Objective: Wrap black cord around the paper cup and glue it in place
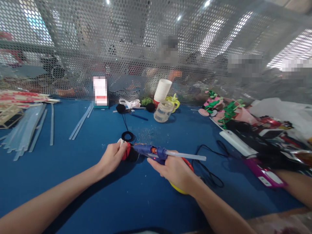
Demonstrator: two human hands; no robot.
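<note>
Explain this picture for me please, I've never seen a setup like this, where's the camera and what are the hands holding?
There is no machine here: these are one person's bare hands, seen by a camera worn on their head, looking forward and down. The left hand holds a small red and black piece; what it is, I cannot tell. The right hand grips a blue glue gun, its nozzle toward that piece and a pale glue stick poking out behind. On the blue table, clear strips lie at left, a clear jar and white cups stand toward the back, and pink and green craft pieces lie at right.
</note>
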